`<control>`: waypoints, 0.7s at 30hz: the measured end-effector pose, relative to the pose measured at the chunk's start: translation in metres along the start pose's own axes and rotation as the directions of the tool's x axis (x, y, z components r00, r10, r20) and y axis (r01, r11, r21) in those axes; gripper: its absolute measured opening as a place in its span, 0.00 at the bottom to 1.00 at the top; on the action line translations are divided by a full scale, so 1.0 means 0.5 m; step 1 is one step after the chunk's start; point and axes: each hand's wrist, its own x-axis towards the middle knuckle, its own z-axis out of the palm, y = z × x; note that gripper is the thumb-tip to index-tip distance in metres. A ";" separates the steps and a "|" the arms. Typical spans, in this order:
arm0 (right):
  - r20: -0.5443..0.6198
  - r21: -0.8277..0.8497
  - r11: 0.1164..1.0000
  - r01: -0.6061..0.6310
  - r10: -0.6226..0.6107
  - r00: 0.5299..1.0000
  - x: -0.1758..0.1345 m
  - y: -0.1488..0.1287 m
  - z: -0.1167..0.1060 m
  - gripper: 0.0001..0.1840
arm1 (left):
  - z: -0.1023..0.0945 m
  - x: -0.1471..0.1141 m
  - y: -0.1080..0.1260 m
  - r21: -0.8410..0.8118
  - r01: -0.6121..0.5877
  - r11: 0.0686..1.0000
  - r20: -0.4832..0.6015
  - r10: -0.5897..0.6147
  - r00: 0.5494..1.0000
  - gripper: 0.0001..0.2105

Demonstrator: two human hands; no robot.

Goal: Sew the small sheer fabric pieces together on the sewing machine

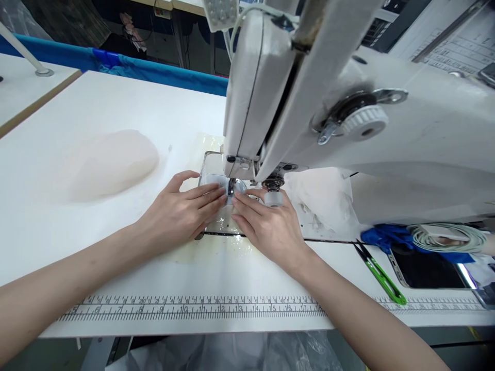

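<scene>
A white sewing machine (251,98) stands over the table, with its presser foot (231,186) low on the metal plate. My left hand (183,208) lies flat to the left of the foot, fingers stretched toward it. Under its fingertips is a small, pale, see-through piece (216,180), mostly hidden. Just right of the foot rests my right hand (266,221), its fingers extended and pressed down on the plate. Whether cloth lies beneath the right fingers I cannot make out. Both hands are close together, fingertips almost meeting at the foot.
Sheer pale pink fabric (127,159) lies on the left of the table. A whitish fabric pile (323,198) sits under the machine arm. On the right are green-handled thread snips (382,278), a phone (429,268) and a coiled cord (444,237). A printed ruler (201,307) runs along the front edge.
</scene>
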 end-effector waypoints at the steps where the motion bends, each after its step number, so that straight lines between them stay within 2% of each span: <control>1: 0.003 -0.006 1.000 0.000 0.000 1.000 0.001 0.000 0.000 0.13 | 0.001 0.000 -0.001 -0.009 0.012 1.000 0.006 -0.012 1.000 0.17; 15: 0.052 -0.040 0.999 -0.011 0.013 0.999 0.004 -0.002 0.001 0.16 | 0.012 0.001 -0.006 0.034 -0.036 0.999 -0.034 0.038 0.999 0.16; 19: 0.052 -0.033 0.999 -0.011 0.013 0.999 0.005 -0.003 0.000 0.16 | 0.010 0.000 -0.003 0.031 -0.009 0.999 -0.019 0.009 1.000 0.15; 21: 0.045 -0.031 0.999 -0.012 0.013 0.999 0.005 -0.003 0.000 0.16 | 0.008 -0.003 -0.005 0.013 0.020 1.000 0.001 -0.020 1.000 0.19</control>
